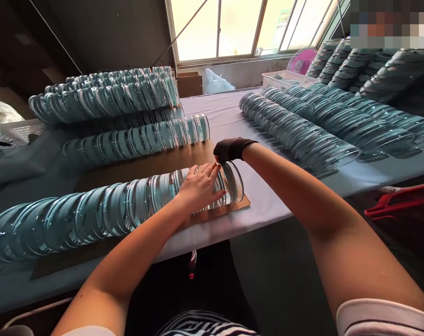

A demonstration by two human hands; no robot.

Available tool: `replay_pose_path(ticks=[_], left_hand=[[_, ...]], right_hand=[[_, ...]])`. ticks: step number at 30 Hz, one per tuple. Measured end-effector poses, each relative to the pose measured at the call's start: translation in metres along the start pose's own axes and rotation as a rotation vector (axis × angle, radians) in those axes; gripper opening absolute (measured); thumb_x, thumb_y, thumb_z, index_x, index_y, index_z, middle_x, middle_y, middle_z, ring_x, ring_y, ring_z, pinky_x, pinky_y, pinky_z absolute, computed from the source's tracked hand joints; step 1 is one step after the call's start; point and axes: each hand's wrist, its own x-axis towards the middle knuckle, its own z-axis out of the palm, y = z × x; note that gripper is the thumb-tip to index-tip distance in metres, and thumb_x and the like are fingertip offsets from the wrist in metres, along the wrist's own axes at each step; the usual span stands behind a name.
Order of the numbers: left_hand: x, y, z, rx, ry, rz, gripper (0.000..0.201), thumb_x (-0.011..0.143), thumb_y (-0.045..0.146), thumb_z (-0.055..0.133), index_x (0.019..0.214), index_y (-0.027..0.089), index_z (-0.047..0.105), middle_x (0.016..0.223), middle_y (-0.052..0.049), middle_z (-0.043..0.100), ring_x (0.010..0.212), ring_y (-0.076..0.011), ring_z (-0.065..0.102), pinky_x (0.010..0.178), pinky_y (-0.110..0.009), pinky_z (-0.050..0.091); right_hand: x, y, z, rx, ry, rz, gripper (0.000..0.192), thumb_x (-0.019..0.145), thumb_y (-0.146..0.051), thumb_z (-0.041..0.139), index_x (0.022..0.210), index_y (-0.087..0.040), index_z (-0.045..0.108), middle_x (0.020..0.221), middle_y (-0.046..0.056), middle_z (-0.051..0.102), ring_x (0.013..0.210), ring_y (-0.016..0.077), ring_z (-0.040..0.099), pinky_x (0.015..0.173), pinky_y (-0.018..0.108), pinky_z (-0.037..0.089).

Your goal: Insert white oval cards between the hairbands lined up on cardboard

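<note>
A long row of nested round glass lids [124,207] with shiny rims stands on edge along the near side of the table. My left hand [199,184] is bare and lies over the row close to its right end, fingers stretched out and thumb apart. In a black fingerless glove, my right hand [231,150] is curled over the far upper side of the same end, against a glass lid [237,182]. Its fingertips are partly hidden behind the row. Under the lids lies a brown cardboard sheet [245,203].
Another lid row [138,136] lies just beyond, with stacked rows [107,100] behind it. More glass rows [295,126] fill the right side of the white-covered table [264,205]. A white basket [285,79], pink fan [301,60] and plastic bag [217,82] stand by the window; a red stool [397,200] is at right.
</note>
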Motion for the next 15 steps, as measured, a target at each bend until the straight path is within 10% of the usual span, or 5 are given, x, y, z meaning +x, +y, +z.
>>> replay_pose_path(ticks=[7,15], left_hand=[[0.002,-0.001,-0.001,0.005,-0.013,0.001,0.075,0.094,0.06,0.048,0.153,0.014,0.037,0.156,-0.013,0.045,0.145,-0.0291,0.038,0.118,-0.054,0.032],[0.003,-0.005,0.0,-0.036,-0.022,0.009,0.073,0.093,0.059,0.051,0.152,0.018,0.038,0.156,-0.012,0.044,0.144,-0.0296,0.039,0.119,-0.053,0.029]], right_hand=[[-0.045,0.002,0.026,-0.101,0.368,-0.076,0.023,0.085,-0.031,0.06,0.098,-0.017,0.074,0.096,0.009,0.073,0.081,0.0196,0.064,0.068,0.027,0.038],[-0.114,-0.052,0.185,0.064,0.936,0.055,0.024,0.091,-0.027,0.054,0.076,-0.018,0.071,0.074,0.007,0.067,0.07,0.0175,0.055,0.064,0.029,0.033]])
